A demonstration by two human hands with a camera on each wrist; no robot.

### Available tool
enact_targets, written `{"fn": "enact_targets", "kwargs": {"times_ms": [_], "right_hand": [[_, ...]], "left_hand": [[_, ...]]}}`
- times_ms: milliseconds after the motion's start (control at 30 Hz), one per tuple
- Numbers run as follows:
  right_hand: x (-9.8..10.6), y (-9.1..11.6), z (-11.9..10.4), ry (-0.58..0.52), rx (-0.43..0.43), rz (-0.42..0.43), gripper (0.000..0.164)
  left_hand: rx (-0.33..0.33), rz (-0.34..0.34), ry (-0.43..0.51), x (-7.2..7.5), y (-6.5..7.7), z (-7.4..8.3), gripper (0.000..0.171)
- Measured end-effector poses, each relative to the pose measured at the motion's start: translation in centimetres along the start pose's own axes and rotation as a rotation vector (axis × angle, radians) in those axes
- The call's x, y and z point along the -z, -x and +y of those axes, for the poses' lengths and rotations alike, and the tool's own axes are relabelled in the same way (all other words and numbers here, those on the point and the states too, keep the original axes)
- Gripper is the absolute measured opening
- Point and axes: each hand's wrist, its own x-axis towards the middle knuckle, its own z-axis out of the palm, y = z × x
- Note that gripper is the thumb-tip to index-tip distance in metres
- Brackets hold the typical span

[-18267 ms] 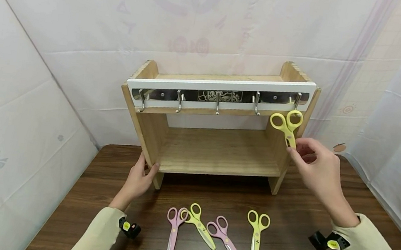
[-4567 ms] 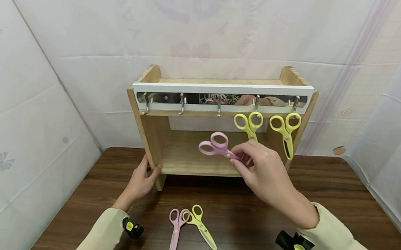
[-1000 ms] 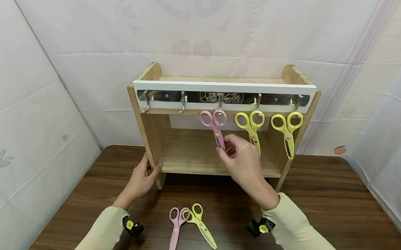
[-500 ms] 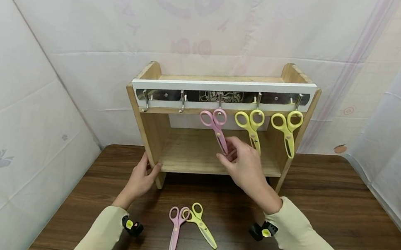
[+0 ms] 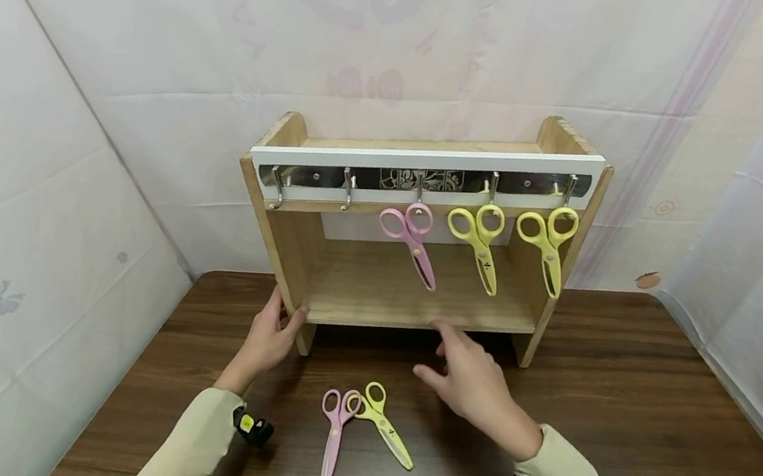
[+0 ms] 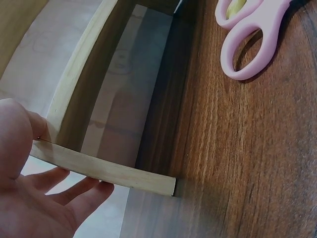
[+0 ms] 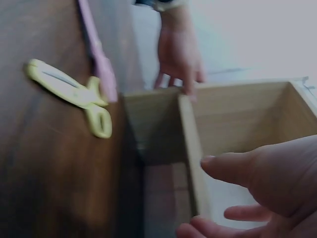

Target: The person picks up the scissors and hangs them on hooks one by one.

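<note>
My left hand (image 5: 269, 338) grips the left side panel of a wooden shelf (image 5: 385, 322), thumb in front and fingers behind, as the left wrist view shows. My right hand (image 5: 478, 381) holds nothing; its thumb and fingers are apart, just below the shelf's front edge. Pink scissors (image 5: 416, 246) hang by one handle loop from the middle hook. Yellow scissors (image 5: 479, 246) and another yellow pair (image 5: 547, 250) hang from the two hooks to the right. On the table, pink scissors (image 5: 332, 442) lie with a handle loop overlapping that of yellow scissors (image 5: 389, 433).
A white rail (image 5: 370, 159) with several metal hooks runs across the shelf's upper front; its two left hooks (image 5: 348, 190) carry nothing. The dark wood table (image 5: 619, 394) is bordered by pale patterned cloth (image 5: 185, 31) at the back and sides.
Earlier, yellow scissors went onto the two right hooks. My right hand then hung pink scissors on the middle hook, has let go and moved down. The left hand stays on the shelf.
</note>
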Motion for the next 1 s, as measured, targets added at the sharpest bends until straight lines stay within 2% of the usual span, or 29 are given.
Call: {"fn": "enact_targets", "kwargs": {"times_ms": [133, 400, 700, 1000], "right_hand": [[-1.3, 1.3, -0.4, 0.06, 0.012, -0.088, 0.066], [-3.6, 2.9, -1.5, 0.069, 0.094, -0.146, 0.06], [-6.4, 4.7, -1.9, 0.176, 0.213, -0.177, 0.054], [-7.2, 5.2, -1.9, 0.154, 0.232, -0.156, 0.033]], "left_hand": [[0.01, -0.002, 0.007, 0.0, -0.1, 0.0, 0.057], [0.007, -0.004, 0.009, 0.0, -0.2, -0.1, 0.057], [0.0, 0.001, -0.004, 0.1, 0.0, -0.2, 0.058], [-0.003, 0.002, -0.006, 0.1, -0.1, -0.2, 0.06]]}}
